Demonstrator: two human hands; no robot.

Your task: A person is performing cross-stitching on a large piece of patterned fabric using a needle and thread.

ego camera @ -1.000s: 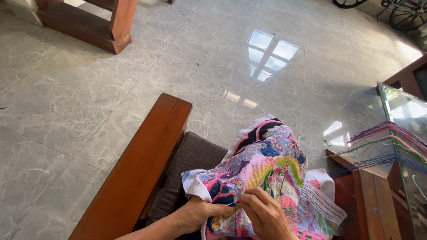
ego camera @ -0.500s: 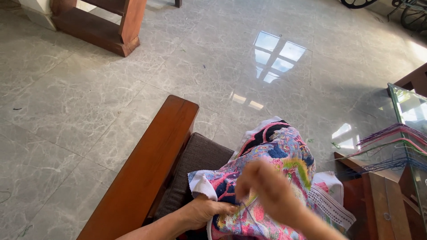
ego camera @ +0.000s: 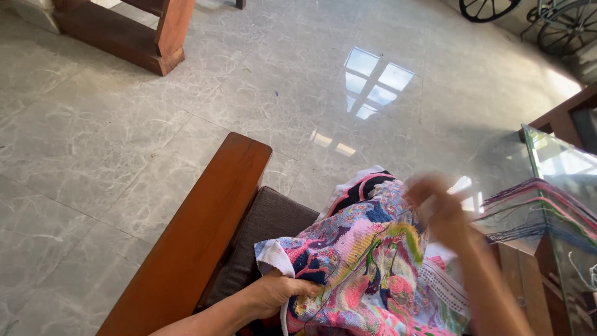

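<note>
One view, head camera. My left hand (ego camera: 277,291) pinches edge of colourful embroidered cloth (ego camera: 367,267), which lies bunched on my lap beside wooden armrest (ego camera: 205,230). My right hand (ego camera: 438,208) raised above cloth, blurred; cannot tell its grip. Thread skeins (ego camera: 535,208) near right.

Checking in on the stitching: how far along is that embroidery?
Most of the embroidered cloth already shows dense colour. In hand: the left hand grips its edge while the right hand, blurred, is raised above it. Left: the bare white edge and the thread bundles.
</note>
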